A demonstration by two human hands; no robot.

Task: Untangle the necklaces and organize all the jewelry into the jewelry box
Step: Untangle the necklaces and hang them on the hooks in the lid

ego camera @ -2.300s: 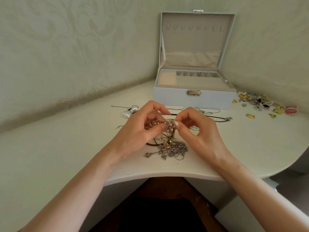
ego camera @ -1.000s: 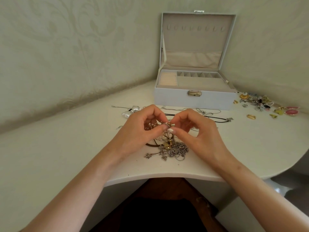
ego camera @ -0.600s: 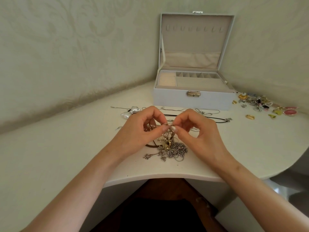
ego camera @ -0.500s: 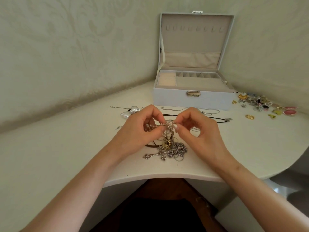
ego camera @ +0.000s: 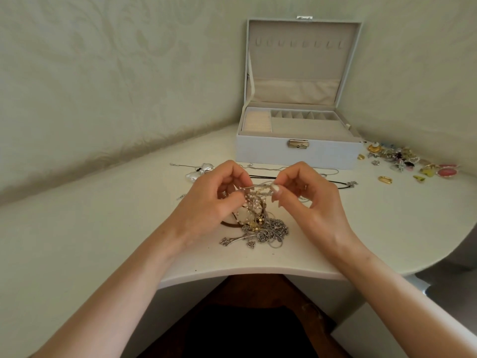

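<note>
Pinching one silver strand between my left hand (ego camera: 215,200) and right hand (ego camera: 307,195), above the tangled necklaces (ego camera: 258,223) on the tabletop (ego camera: 103,228); I should ease it loose gently (jewelry box (ego camera: 296,153) open behind).

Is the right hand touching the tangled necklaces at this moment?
Touching. The head view shows the right hand pinching a thin strand of the tangled necklaces, which stretches across to the left hand.
</note>
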